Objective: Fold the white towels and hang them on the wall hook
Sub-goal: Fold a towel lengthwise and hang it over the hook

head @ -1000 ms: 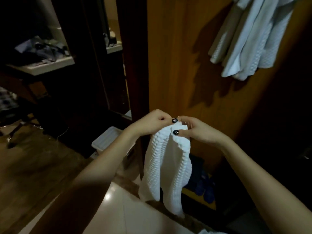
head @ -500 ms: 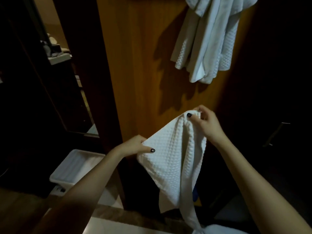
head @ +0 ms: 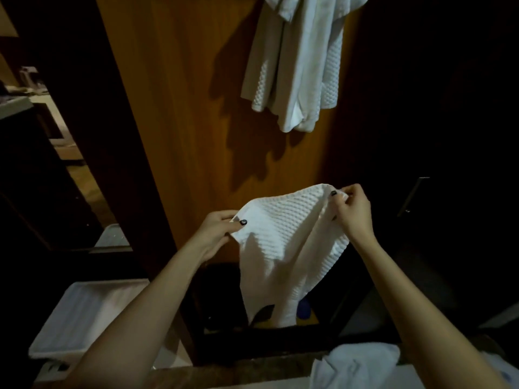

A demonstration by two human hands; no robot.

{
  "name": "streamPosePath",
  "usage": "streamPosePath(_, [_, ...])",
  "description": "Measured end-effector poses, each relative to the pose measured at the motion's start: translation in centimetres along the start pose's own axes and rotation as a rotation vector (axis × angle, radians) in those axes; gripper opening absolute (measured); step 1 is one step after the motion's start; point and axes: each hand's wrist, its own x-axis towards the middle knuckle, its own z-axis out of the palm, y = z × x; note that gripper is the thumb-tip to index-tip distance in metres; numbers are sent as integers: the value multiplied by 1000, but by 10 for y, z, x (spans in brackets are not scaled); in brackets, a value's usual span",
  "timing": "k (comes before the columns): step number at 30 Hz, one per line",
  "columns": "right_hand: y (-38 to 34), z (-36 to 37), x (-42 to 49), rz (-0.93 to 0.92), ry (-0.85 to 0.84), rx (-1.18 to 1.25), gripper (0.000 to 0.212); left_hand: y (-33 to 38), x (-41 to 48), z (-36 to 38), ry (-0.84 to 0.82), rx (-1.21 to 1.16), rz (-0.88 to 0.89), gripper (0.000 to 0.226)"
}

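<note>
One limp white waffle-weave towel

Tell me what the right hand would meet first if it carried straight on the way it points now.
Probably the wooden wall panel, near the lower ends of the hanging towels. The right hand, pinching the held towel, points up and forward; nothing else shows in between, though depth is unclear.

Hanging towels: tops beyond upper edge
</note>
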Motion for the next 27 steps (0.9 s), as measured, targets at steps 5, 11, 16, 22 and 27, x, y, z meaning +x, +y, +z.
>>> streamPosePath(5, [-30, 4, -18, -54, -308, 106, 8, 27, 3, 35, 55, -170, 120, 13])
streamPosePath(11, [-61, -11, -30, 58, -664, 249, 19, 53, 1, 41, -17, -205, 202, 13])
streamPosePath(16, [-93, -8, -39, -131, -605, 101, 10, 64, -9, 41, -148, -105, 278, 13])
streamPosePath(22, [-119, 5, -37, -423, -498, -213, 21, 70, -29, 34, -103, -311, 220, 13])
streamPosePath(27, [-133, 11, -37, -460, -543, -197, 17, 69, -45, 23, -98, -357, 258, 9])
